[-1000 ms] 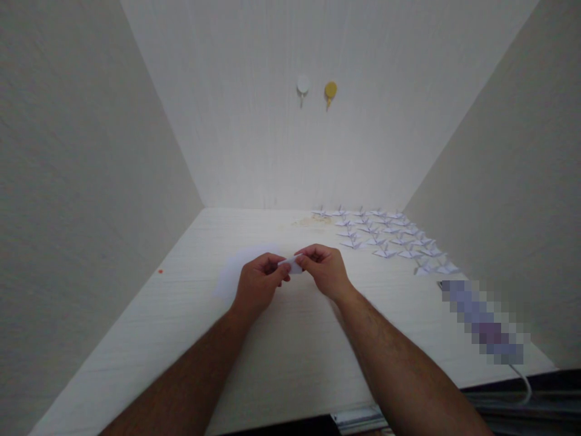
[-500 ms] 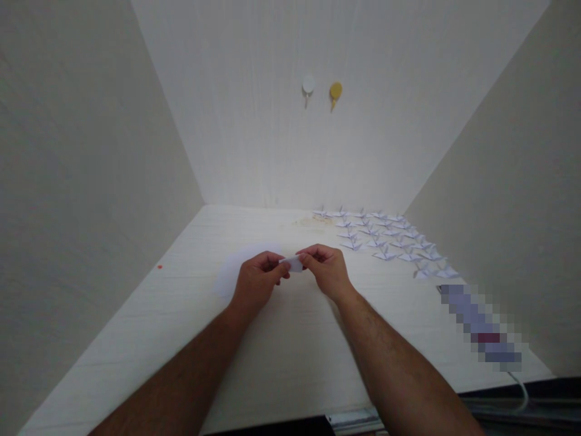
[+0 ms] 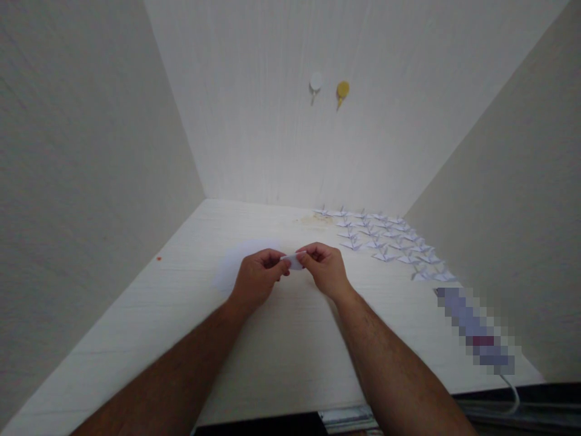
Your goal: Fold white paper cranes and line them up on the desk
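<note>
A small folded piece of white paper (image 3: 295, 262) is held above the table, between my two hands. My left hand (image 3: 261, 272) pinches its left end with thumb and fingers. At the opposite end, my right hand (image 3: 324, 266) grips it the same way. The fingertips cover parts of the paper, so its exact folded form cannot be made out. Several white paper cranes (image 3: 381, 236) stand in rows on the table beyond my right hand. Behind my left hand lies a pale white patch that looks like paper (image 3: 229, 266), partly hidden by the hand.
The white table (image 3: 281, 351) is enclosed by walls on three sides. A blurred-out long object (image 3: 472, 330) with a white cable (image 3: 515, 396) lies at the right. A white hook (image 3: 316, 82) and a yellow hook (image 3: 343, 89) are on the back wall. A red spot (image 3: 158, 258) marks the left edge.
The view has shifted slightly. Both hands keep their pinch on the folded paper, and its visible outline has tilted a little, the right end now higher.
</note>
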`<state>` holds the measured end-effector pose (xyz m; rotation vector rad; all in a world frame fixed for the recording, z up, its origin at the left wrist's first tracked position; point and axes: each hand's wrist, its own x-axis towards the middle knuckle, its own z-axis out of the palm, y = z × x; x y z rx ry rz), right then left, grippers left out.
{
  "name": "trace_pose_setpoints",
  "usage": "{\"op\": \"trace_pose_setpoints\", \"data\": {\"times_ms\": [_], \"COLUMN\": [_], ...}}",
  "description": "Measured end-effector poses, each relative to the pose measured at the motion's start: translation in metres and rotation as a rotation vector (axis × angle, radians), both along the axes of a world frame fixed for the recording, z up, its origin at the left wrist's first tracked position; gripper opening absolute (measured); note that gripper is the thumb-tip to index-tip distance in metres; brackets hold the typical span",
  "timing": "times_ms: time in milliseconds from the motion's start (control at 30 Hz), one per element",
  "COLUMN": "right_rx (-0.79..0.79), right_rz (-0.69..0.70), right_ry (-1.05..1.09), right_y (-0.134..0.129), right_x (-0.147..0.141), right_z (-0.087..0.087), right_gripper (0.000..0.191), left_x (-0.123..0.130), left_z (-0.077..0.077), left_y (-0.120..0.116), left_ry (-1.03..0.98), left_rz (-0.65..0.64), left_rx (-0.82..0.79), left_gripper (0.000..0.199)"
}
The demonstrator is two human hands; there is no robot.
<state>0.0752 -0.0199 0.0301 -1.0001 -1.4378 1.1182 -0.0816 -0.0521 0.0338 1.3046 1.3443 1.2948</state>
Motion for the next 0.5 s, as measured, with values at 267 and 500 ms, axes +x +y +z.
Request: {"op": "trace_pose_setpoints", "data": {"times_ms": [267, 500], "right_rx": [-0.006, 0.012], "right_rz": [-0.016, 0.015], "right_ry": [0.039, 0.017], "right_y": [0.0015, 0.0011], "right_x": [0.0007, 0.0024], "right_z": [-0.0014, -0.0028], "right_gripper": [0.015, 0.015], "left_x": [0.0011, -0.0002], "left_z": [0.0005, -0.0024], "left_y": [-0.0001, 0.0009], "left_ry": [0.032, 0.044], "left_rz": [-0.008, -0.027], "left_rx": [-0.022, -0.015], "left_gripper": [0.018, 0.019]}}
